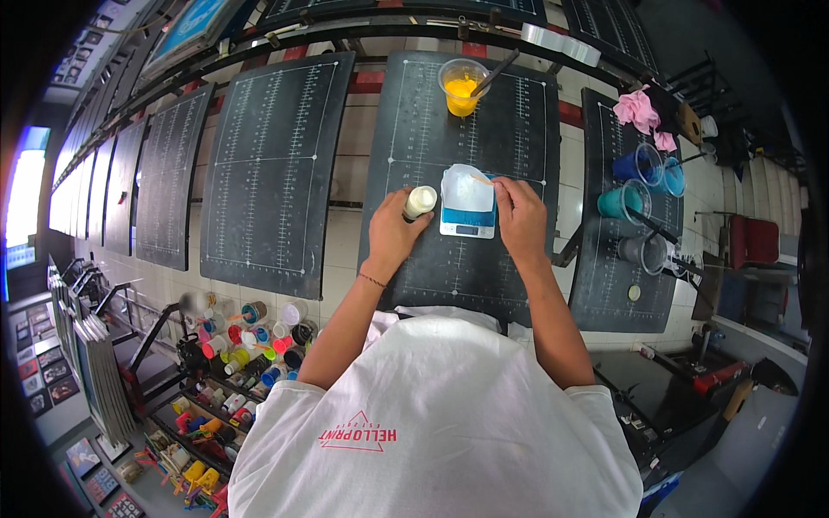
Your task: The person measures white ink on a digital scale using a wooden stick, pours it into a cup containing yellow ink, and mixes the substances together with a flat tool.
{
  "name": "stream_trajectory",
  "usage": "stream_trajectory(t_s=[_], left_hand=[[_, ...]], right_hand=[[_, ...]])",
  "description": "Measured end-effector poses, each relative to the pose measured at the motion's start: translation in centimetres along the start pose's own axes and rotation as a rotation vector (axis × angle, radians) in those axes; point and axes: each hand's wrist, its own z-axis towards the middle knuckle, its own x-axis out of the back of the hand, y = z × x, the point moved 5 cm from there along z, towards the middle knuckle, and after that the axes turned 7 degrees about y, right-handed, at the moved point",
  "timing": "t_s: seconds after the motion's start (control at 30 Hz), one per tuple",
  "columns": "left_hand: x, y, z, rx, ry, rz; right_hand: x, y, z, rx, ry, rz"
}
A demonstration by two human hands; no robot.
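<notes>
Head view: your left hand [393,231] is wrapped around a small pale bottle [420,202] held just left of the blue-and-white scale [467,220], while your right hand [521,211] pinches a thin stick [480,179] over the clear cup [466,188] sitting on the scale, so this looks like dosing or stirring a weighed amount. Next move calls for a steady tip of the bottle over the cup without nudging the scale. Room is open on the dark gridded platen [432,112]; the yellow-paint cup [462,86] sits well apart at the far edge, and colour cups [635,186] crowd the right platen.

Cream bottle [420,202], blue-white scale [467,220], orange-filled cup [462,88].
</notes>
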Motion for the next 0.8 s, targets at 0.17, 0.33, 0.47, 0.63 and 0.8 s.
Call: stream_trajectory(t_s=[0.17, 0.33, 0.47, 0.63, 0.8], left_hand=[[0.0, 0.1, 0.0, 0.005, -0.007, 0.005], [0.1, 0.1, 0.0, 0.014, -0.028, 0.000], [0.2, 0.1, -0.1, 0.007, -0.011, -0.007], [-0.1, -0.2, -0.2, 0.009, -0.021, -0.005], [-0.1, -0.2, -0.2, 0.003, -0.016, -0.007]], right_hand=[[0.7, 0.5, 0.1, -0.118, 0.010, 0.045], [1.1, 0.5, 0.1, -0.151, 0.011, 0.047], [0.9, 0.8, 0.0, -0.181, 0.010, 0.072], [0.9, 1.4, -0.2, -0.268, 0.017, 0.127], [0.7, 2.1, -0.2, -0.436, 0.021, 0.317]])
